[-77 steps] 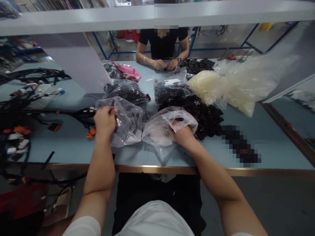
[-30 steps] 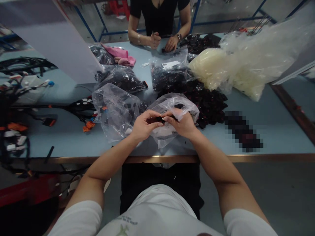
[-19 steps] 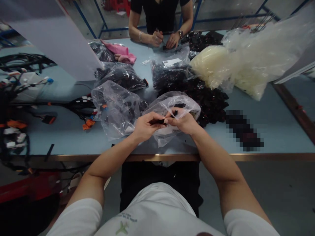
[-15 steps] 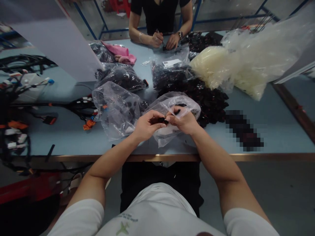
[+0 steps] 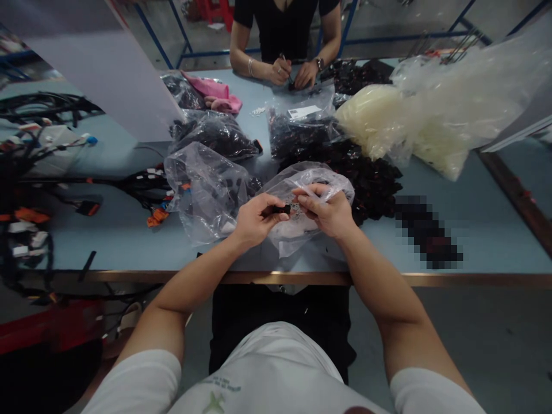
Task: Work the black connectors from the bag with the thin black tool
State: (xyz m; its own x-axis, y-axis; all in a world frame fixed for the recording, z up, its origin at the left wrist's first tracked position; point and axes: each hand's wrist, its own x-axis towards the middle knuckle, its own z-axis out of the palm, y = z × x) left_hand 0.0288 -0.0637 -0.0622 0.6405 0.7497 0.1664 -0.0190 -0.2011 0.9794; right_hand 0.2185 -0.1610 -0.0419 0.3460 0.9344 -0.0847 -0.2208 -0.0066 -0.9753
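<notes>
My left hand (image 5: pixel 255 218) is closed on a small black plastic connector (image 5: pixel 281 210), pinched between thumb and fingers so that its end points right. Just to the right, my right hand (image 5: pixel 328 211) has its thumb and fingertips drawn together inside the mouth of a clear plastic bag (image 5: pixel 288 244); whatever they may hold is too small to make out. Bag film lies across those fingers. Tiny dark and pale bits show in the bag between the two hands. The connector and my right fingertips are apart.
Behind my hands lies a heap of black connectors (image 5: pixel 375 184). Another clear bag (image 5: pixel 202 201) and a wire harness (image 5: pixel 125 184) lie left. Pale plastic bags (image 5: pixel 371 118) stand right. Across the table a co-worker's hands (image 5: pixel 295 73) hold a thin tool and a dark part.
My right hand has drawn back slightly to the right, away from the connector. The left hand still holds the connector, now more exposed to view.
</notes>
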